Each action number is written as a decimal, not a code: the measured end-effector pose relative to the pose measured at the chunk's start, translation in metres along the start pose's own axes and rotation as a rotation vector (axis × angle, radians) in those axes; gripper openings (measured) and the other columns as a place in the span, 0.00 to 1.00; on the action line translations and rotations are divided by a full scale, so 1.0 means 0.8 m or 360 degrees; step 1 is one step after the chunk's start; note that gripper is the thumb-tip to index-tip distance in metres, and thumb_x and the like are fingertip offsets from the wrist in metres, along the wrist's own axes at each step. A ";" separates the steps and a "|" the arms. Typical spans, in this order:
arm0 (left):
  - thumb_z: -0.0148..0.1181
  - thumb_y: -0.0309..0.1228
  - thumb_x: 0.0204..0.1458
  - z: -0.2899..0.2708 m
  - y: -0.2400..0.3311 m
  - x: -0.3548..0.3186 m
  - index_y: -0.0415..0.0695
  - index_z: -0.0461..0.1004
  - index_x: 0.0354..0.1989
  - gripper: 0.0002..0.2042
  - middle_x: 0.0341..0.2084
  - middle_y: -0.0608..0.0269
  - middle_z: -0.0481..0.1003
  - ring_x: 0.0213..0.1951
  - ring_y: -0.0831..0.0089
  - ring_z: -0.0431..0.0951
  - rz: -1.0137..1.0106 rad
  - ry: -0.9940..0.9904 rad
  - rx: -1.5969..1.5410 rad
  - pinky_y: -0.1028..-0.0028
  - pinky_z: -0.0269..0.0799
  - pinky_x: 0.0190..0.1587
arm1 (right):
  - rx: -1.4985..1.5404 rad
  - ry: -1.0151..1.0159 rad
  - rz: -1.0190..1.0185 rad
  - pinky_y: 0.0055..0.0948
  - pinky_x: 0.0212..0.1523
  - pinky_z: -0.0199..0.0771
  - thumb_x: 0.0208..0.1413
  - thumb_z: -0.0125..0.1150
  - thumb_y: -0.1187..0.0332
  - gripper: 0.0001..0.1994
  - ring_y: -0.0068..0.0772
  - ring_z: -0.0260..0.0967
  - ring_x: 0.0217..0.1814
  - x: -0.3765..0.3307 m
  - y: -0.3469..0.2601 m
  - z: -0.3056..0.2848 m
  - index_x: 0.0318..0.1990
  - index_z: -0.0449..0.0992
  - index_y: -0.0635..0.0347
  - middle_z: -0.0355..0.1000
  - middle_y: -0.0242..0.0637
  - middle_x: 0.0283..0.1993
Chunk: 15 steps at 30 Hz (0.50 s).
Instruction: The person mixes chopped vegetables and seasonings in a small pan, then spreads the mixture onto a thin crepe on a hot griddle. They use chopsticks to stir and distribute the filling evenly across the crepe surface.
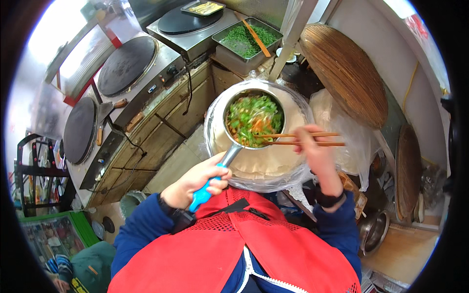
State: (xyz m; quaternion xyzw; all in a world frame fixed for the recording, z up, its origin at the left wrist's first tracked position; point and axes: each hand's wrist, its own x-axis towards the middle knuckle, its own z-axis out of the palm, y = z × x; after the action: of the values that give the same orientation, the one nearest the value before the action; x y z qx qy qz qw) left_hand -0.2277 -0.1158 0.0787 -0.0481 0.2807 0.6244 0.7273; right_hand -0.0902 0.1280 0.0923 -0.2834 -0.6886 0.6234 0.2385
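My left hand (199, 181) is closed round the blue handle of a small metal saucepan (232, 152). The pan is held over a plastic-wrapped stack of thin round flatbreads (259, 168). Inside it lies a mix of chopped green leaves and orange shreds (254, 117). My right hand (315, 149), slightly blurred, grips a pair of wooden chopsticks (286, 139). Their tips reach into the chopped vegetables at the pan's lower right side.
Round black griddles (128, 66) line the counter at left. At the back, a metal tray of chopped greens (239, 41) has a wooden stick across it. Round wooden lids (344, 73) lean at right. Another person's green sleeve (95, 266) shows at lower left.
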 end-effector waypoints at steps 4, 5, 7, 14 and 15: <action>0.46 0.19 0.55 -0.018 0.034 0.012 0.58 0.49 0.67 0.31 0.24 0.68 0.61 0.17 0.86 0.56 -0.0083 -0.0068 0.0099 0.87 0.53 0.15 | -0.0163 0.0037 -0.0115 0.19 0.22 0.67 0.59 0.56 0.69 0.07 0.18 0.67 0.22 -0.001 0.008 0.031 0.33 0.75 0.63 0.71 0.32 0.24; 0.46 0.20 0.55 -0.021 0.042 0.013 0.57 0.49 0.67 0.31 0.25 0.68 0.61 0.17 0.86 0.56 -0.0147 0.0007 0.0133 0.87 0.53 0.16 | -0.0207 -0.0128 -0.0211 0.19 0.24 0.68 0.59 0.55 0.69 0.07 0.19 0.68 0.23 -0.001 0.009 0.036 0.33 0.74 0.64 0.72 0.33 0.25; 0.46 0.20 0.57 -0.027 0.054 0.009 0.56 0.48 0.68 0.31 0.26 0.67 0.61 0.18 0.86 0.57 -0.0251 0.0031 0.0136 0.87 0.53 0.16 | -0.0173 0.0226 0.0222 0.19 0.23 0.66 0.59 0.56 0.70 0.07 0.19 0.66 0.22 -0.008 0.006 0.037 0.32 0.74 0.65 0.72 0.33 0.25; 0.47 0.22 0.56 -0.020 0.055 0.034 0.55 0.49 0.66 0.29 0.26 0.66 0.63 0.18 0.85 0.58 -0.0276 -0.0090 0.0127 0.84 0.57 0.17 | -0.0188 0.0354 0.0026 0.19 0.22 0.64 0.59 0.55 0.69 0.08 0.18 0.65 0.21 -0.007 0.016 0.032 0.30 0.73 0.63 0.70 0.32 0.23; 0.47 0.22 0.56 -0.018 0.054 0.033 0.55 0.49 0.66 0.29 0.26 0.65 0.63 0.18 0.84 0.58 -0.0319 -0.0027 0.0134 0.84 0.57 0.17 | -0.0163 0.0507 0.0149 0.19 0.22 0.63 0.59 0.55 0.69 0.08 0.17 0.65 0.21 -0.008 0.016 0.029 0.29 0.73 0.62 0.70 0.32 0.22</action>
State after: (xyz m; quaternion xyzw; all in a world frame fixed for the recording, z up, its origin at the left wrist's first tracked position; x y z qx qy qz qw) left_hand -0.2715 -0.0892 0.0661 -0.0401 0.2941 0.5367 0.7899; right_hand -0.1003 0.1078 0.0773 -0.4222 -0.6591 0.5450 0.3006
